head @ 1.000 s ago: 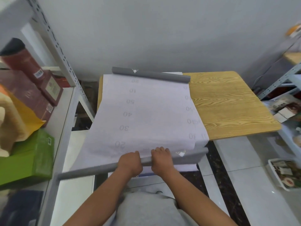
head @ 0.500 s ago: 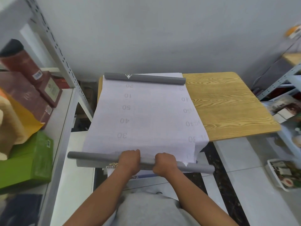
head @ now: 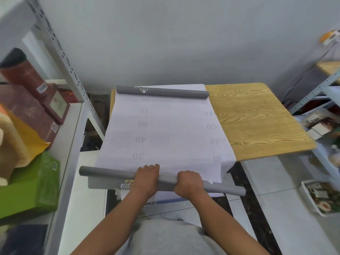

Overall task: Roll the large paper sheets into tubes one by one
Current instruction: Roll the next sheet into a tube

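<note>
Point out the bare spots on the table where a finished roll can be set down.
The wooden table is bare right of the paper sheet, from its right edge to the table's far, right and near edges. The left part is covered: far roll at the back, near roll gripped by left hand and right hand.

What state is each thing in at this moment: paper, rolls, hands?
paper sheet: spread flat, printed numbers up, partly rolled at both ends
near roll: gripped by both hands, at the table's near edge
far roll: lying free on the sheet's far end
left hand: grip on near roll
right hand: grip on near roll
</note>
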